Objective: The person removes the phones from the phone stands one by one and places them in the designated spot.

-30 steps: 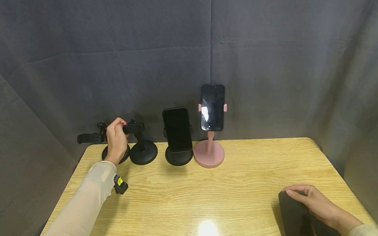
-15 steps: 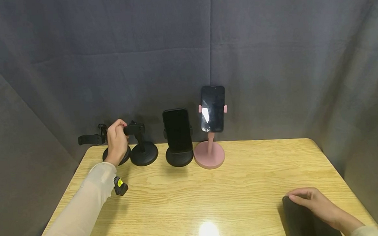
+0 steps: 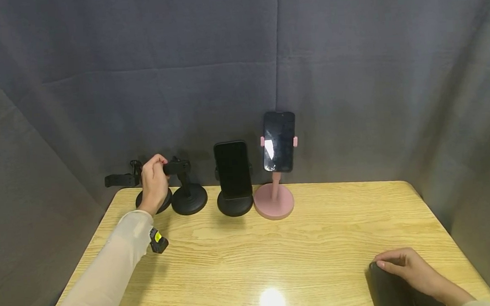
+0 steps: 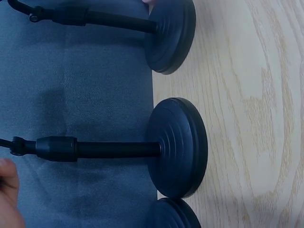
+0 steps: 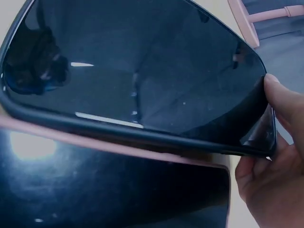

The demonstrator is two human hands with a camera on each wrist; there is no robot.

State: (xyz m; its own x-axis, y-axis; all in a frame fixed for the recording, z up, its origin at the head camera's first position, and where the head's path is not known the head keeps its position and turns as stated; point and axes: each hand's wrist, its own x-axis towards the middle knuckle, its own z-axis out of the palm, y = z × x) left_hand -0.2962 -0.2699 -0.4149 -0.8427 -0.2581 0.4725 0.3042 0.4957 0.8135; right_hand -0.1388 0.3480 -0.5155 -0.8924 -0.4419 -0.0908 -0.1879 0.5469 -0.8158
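Far left at the back of the bench (image 3: 301,243), an empty black phone stand (image 3: 122,180) is standing with its clamp pointing left. Just beside it, the left hand (image 3: 154,182) is pinching the clamp head of the second black stand (image 3: 186,187), fingers curled round the clamp (image 3: 176,167) while the round base is sitting flat on the wood. The left wrist view is showing both round bases (image 4: 183,147) side by side, near each other but not touching. A good way to work this is judged to be holding the clamp steady and level, without tipping the light base, so the cradle is facing forward and ready to take a phone.

Moving right, a black stand with a dark phone (image 3: 232,170) in it is standing upright, and next to it a pink stand (image 3: 274,200) is gripping another phone (image 3: 279,141) higher up.

At the near right corner, the right hand (image 3: 408,269) is curling its fingers over the far end of a dark phone (image 3: 386,289) lying on the bench. The right wrist view is showing that phone (image 5: 137,71) lifted at one edge off a second dark phone (image 5: 109,190) beneath it, the fingertips (image 5: 280,95) hooked on its rim. Lifting only the top one cleanly, gripping by the edges rather than the glass, seems wise so the lower one is not dragged off the bench.
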